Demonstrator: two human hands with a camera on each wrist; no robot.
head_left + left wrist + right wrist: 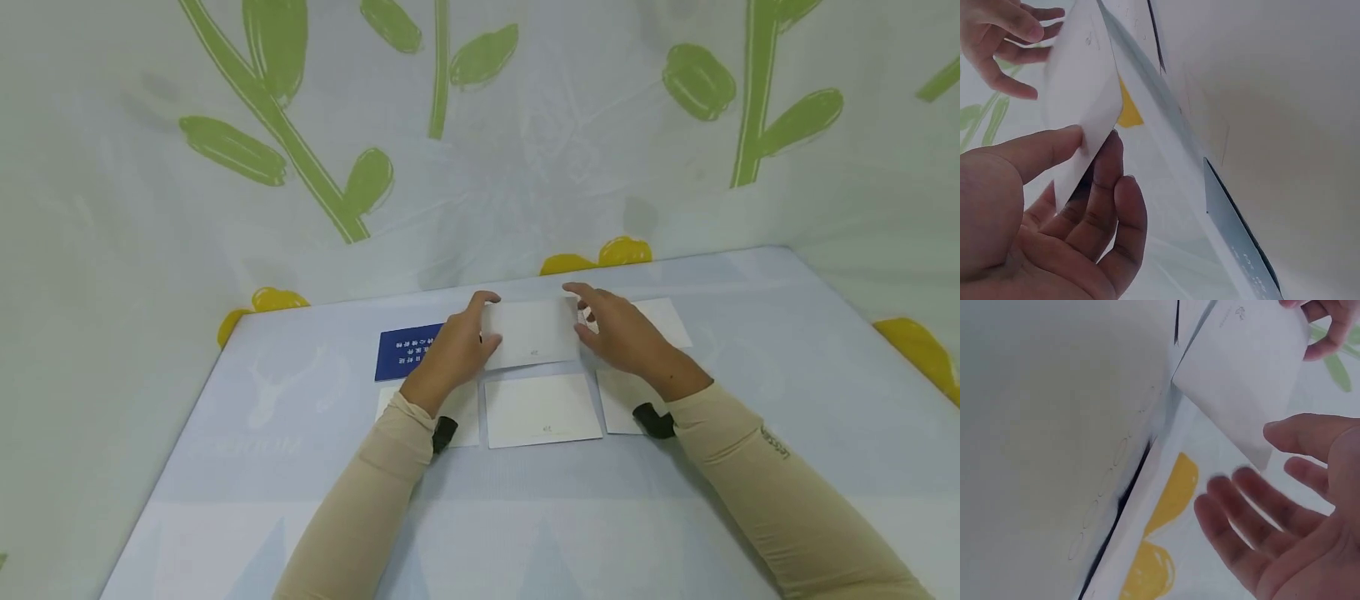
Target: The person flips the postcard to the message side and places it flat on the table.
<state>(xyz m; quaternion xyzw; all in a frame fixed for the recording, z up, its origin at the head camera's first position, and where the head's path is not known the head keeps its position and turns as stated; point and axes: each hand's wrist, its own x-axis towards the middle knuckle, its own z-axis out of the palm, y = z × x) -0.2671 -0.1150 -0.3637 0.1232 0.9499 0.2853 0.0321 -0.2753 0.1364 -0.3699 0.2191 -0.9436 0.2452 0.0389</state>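
Note:
My left hand (456, 348) pinches a white card (529, 335) by its left edge. In the left wrist view the thumb lies on the front of the card (1082, 75) and the other fingers are behind it. The card is tilted up above the table and bears a small faint mark. At its right edge is my right hand (626, 335), thumb and fingers spread apart. The right wrist view shows those fingers (1222, 519) loosely bent beside the card's corner, gripping nothing. A blue card (396, 355) with white printed characters lies partly behind my left hand.
A white card (543, 412) lies in front of the held one, with another (618, 408) under my right wrist and one (467, 421) by my left wrist. A further white card (667, 321) lies behind my right hand. A leaf-patterned backdrop (525, 192) rises behind the table (225, 467).

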